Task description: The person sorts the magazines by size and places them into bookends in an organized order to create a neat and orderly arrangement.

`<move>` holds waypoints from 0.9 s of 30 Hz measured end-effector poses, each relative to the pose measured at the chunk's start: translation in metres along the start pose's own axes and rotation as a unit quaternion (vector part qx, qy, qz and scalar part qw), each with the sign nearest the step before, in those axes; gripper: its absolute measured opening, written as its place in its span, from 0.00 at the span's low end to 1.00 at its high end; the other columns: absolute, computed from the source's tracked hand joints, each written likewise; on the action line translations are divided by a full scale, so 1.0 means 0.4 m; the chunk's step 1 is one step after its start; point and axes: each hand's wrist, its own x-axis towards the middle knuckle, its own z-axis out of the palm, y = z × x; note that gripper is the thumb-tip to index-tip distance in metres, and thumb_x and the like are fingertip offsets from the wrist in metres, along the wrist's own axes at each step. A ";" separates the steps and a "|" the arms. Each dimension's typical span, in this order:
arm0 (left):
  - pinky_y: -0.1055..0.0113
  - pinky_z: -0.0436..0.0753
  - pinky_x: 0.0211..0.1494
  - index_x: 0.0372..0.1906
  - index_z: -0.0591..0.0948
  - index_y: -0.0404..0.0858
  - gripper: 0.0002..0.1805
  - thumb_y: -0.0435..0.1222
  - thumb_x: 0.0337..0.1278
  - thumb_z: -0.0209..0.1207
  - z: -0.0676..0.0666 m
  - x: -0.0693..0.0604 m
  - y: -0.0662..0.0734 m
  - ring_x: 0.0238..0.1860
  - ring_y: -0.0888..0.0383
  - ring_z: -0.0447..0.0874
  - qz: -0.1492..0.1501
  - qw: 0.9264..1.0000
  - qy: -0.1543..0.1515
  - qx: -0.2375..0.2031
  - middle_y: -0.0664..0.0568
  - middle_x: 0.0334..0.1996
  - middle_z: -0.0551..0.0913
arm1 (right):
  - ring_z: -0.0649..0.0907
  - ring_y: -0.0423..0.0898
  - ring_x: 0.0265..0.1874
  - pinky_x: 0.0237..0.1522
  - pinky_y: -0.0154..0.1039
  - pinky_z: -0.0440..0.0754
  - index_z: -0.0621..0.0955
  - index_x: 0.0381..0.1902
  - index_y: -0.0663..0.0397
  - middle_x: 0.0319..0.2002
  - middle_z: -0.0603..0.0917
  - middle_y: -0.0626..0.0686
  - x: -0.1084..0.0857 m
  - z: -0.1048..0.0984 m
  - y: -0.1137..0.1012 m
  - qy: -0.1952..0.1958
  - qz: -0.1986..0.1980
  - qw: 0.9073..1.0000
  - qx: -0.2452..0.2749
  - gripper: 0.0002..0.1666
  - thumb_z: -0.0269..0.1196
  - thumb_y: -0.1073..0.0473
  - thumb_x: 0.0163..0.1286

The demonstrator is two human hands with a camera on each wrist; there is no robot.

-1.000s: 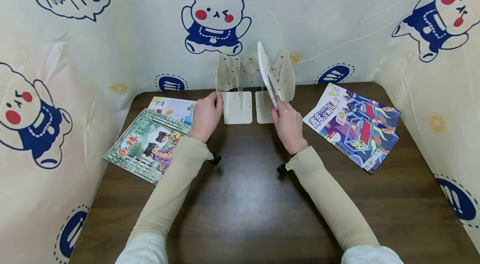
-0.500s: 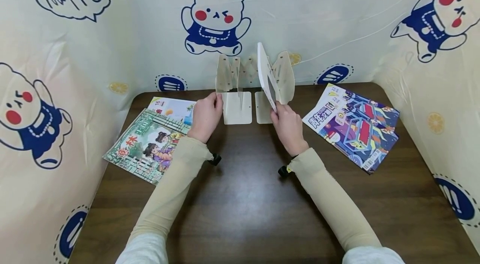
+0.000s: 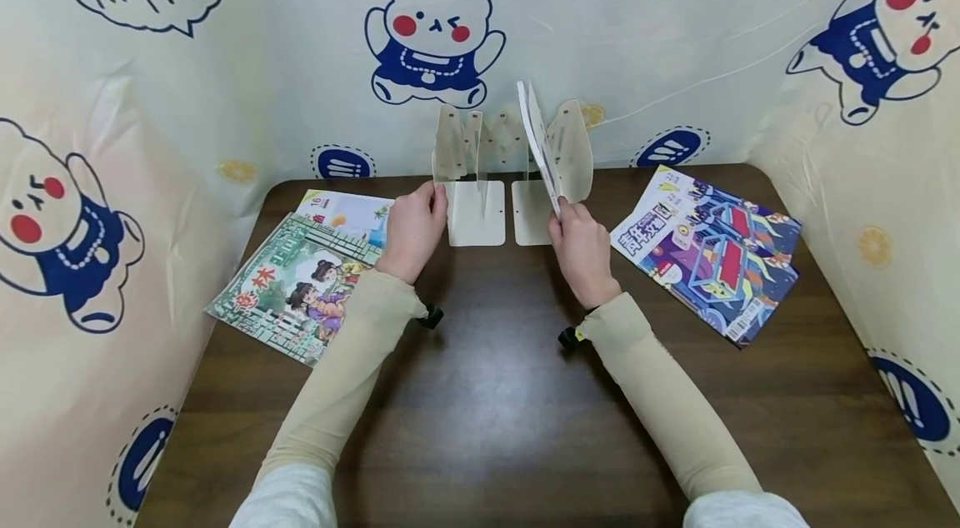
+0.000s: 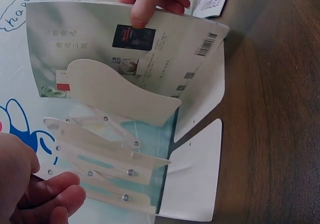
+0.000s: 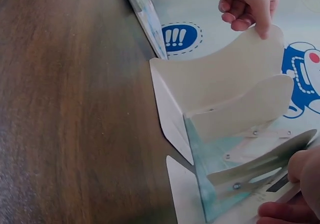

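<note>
A cream-coloured expandable book stand with upright panels and flat base plates stands at the back of the table. My left hand pinches the edge of its left end panel, thumb on the near face in the right wrist view. My right hand grips a thin magazine by its edge. It stands tilted between the stand's panels, close to the right end panel. In the left wrist view the magazine's pale green back cover shows a barcode, and a curved panel covers part of it.
Two overlapping magazines lie on the left, a green one over a lighter one. A purple-blue magazine lies on the right. Behind the dark wooden table hangs a printed cloth with cartoon bears.
My right hand and the magazine have shifted slightly to the right, and the magazine's pages look closer together. My left hand keeps its place on the stand's left panel.
</note>
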 end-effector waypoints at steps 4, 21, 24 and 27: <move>0.59 0.71 0.25 0.36 0.82 0.34 0.20 0.43 0.82 0.49 0.001 0.002 -0.001 0.23 0.47 0.78 0.003 1.000 0.000 -0.003 0.45 0.19 0.78 | 0.84 0.60 0.26 0.25 0.57 0.82 0.83 0.47 0.63 0.37 0.85 0.62 0.000 0.003 -0.003 -0.009 -0.001 1.000 0.008 0.10 0.59 0.63 0.76; 0.60 0.72 0.25 0.39 0.83 0.34 0.19 0.43 0.82 0.49 -0.007 0.000 0.000 0.21 0.49 0.77 -0.012 1.000 -0.017 -0.008 0.46 0.20 0.78 | 0.84 0.60 0.26 0.25 0.58 0.81 0.85 0.53 0.58 0.36 0.86 0.62 -0.009 -0.015 -0.002 -0.017 -0.008 1.000 0.002 0.17 0.64 0.53 0.75; 0.60 0.72 0.24 0.40 0.83 0.34 0.19 0.43 0.82 0.49 -0.006 0.001 0.000 0.22 0.49 0.77 -0.013 1.000 -0.018 -0.008 0.46 0.20 0.79 | 0.84 0.59 0.25 0.25 0.57 0.81 0.86 0.53 0.58 0.35 0.85 0.61 -0.015 -0.026 -0.003 -0.008 -0.017 1.000 0.002 0.18 0.65 0.52 0.75; 0.61 0.73 0.25 0.43 0.84 0.34 0.20 0.45 0.83 0.48 -0.006 0.001 0.000 0.22 0.49 0.78 -0.018 0.999 -0.026 -0.007 0.47 0.20 0.79 | 0.84 0.58 0.28 0.27 0.57 0.82 0.86 0.53 0.58 0.36 0.86 0.61 -0.023 -0.039 -0.003 -0.015 -0.015 1.000 0.005 0.18 0.65 0.51 0.75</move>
